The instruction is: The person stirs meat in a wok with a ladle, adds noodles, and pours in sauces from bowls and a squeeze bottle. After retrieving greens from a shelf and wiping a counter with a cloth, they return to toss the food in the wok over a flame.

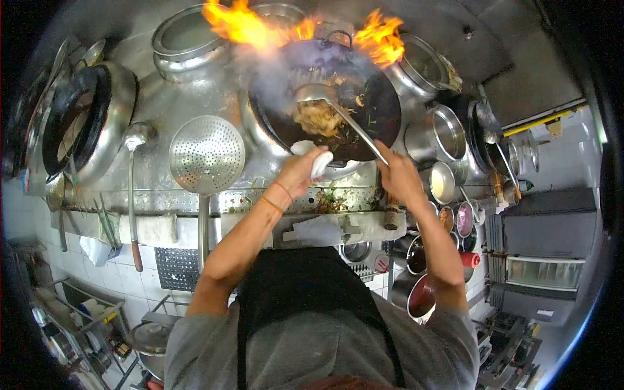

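Note:
A dark wok (382,107) sits over the burner, tall flames (244,26) rising behind its far rim. Browned, stir-fried food (318,119) lies in its middle, and smoke blurs the left side. My left hand (300,173) is closed around a folded white cloth (322,164) at the wok's near edge; the grip on the rim itself is hidden. In my right hand (401,179) is the long handle of a metal ladle (356,127). The ladle's bowl is tipped over the food, against or just above it.
A perforated strainer (207,155) and another ladle (132,188) lie to the left on the steel range. Metal pots (446,133) and sauce containers (442,183) stand at right. A bamboo brush (391,213) is beside my right forearm. Flames also rise at the back right (379,39).

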`<state>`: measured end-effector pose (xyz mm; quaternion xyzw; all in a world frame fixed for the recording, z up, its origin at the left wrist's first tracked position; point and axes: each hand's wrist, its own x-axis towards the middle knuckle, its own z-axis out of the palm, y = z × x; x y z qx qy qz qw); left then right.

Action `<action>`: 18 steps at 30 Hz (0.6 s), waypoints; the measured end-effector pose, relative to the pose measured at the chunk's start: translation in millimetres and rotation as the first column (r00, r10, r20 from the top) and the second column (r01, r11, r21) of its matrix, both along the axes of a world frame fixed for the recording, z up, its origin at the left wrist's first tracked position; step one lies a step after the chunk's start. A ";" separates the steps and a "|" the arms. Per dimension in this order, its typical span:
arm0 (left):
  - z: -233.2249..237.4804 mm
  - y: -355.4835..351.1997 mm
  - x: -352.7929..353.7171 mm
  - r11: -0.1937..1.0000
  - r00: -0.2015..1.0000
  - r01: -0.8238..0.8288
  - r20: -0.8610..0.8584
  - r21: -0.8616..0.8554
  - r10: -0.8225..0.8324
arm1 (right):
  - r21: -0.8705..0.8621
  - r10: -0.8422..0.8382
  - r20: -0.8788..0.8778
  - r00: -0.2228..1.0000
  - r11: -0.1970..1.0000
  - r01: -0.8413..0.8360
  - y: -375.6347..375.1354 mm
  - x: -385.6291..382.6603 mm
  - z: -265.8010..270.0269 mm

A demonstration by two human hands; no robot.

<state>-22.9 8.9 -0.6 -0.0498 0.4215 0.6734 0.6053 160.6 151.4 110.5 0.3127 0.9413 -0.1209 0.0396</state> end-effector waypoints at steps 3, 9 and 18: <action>-6.9 5.4 -2.4 0.996 0.978 0.011 0.208 0.090 -0.029 | 0.035 -0.061 -0.413 0.909 0.996 0.082 -22.3 38.8 -17.8; -34.3 17.0 -10.9 0.999 0.959 0.036 0.282 0.018 -0.039 | 0.028 -0.208 -0.348 0.914 0.972 0.232 -2.0 36.1 -44.2; -29.2 16.6 -3.2 1.000 0.969 -0.012 0.247 0.012 0.009 | 0.132 -0.123 -0.287 0.950 0.977 0.167 18.4 29.6 -60.2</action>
